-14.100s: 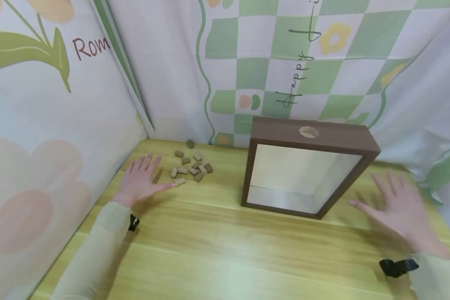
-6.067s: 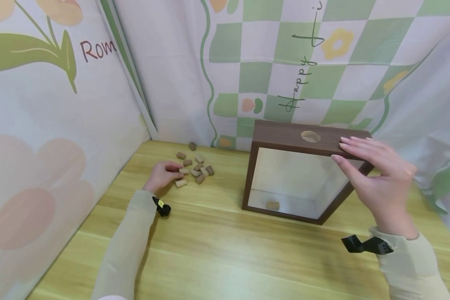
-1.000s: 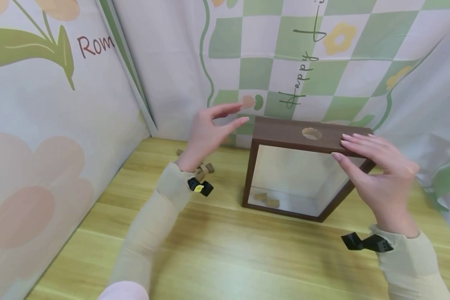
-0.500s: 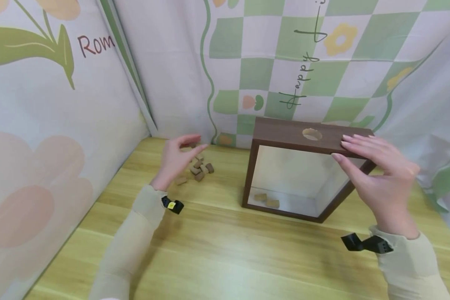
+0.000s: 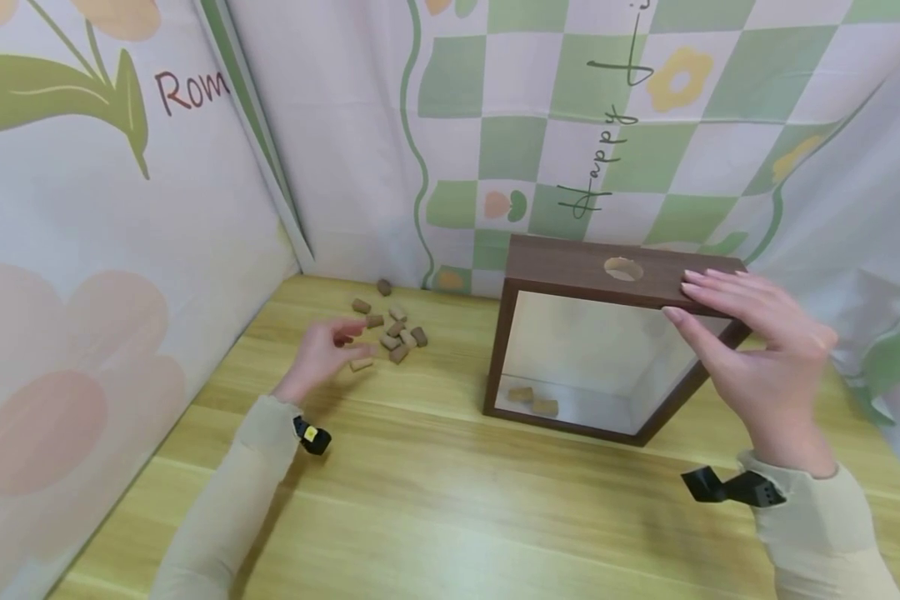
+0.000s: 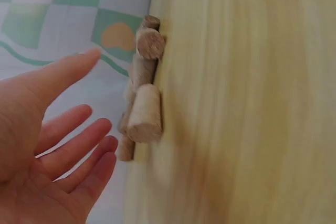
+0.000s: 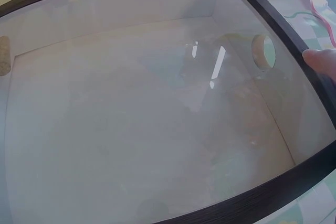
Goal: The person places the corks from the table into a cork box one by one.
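Your wood-grain table (image 5: pixel 435 508) carries the brown-framed, clear-fronted box (image 5: pixel 555 260), standing upright; your right hand (image 5: pixel 776 358), thumb spread from the fingers, rests on the box's right top edge; your left hand (image 5: pixel 318 354), thumb and fingers apart, sits just beside the scattered corks (image 5: pixel 398 354); two more corks (image 5: pixel 545 407) lie inside the box, lower left.

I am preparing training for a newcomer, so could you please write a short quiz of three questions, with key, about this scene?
1. How many small cylinders lie inside the box?
2. True or false: the left hand is resting on the box.
3. Where is the round hole in the box? A) front, B) top, C) bottom.

Key:
1. Two.
2. False; the right hand rests there.
3. B.
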### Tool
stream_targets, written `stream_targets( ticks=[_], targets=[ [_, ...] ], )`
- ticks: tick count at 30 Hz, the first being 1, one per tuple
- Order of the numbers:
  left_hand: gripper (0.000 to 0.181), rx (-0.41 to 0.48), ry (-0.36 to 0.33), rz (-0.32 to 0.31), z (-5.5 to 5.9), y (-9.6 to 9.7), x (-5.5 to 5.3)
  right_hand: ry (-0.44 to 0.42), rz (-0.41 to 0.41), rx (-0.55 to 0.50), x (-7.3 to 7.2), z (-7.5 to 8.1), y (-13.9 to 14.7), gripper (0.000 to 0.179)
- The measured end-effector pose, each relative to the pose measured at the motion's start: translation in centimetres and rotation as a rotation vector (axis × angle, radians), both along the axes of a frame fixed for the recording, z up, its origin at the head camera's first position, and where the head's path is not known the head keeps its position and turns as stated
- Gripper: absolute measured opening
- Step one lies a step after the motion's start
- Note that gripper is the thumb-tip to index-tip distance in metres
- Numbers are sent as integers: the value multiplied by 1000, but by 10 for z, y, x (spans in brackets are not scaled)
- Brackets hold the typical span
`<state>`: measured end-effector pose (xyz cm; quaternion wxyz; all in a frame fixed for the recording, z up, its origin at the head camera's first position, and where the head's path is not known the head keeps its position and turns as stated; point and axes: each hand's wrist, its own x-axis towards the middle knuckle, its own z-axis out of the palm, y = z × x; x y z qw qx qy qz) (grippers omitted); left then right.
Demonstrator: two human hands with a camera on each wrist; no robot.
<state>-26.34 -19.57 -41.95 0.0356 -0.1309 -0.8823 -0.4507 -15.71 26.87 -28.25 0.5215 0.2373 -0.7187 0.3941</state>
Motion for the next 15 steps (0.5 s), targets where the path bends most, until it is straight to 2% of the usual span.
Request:
stream_targets(
  ticks=[4,10,15],
  targets=[
    [56,-47,-46,-9,-8,-8,2,-2,1,2,0,0,0,30],
    [49,-79,-117,-7,-20,-12,4,-7,-5,8,0,0,1,30],
    [41,-90,-122,16,-26,-13,2,-12,-3,9,1,0,0,30]
  ],
)
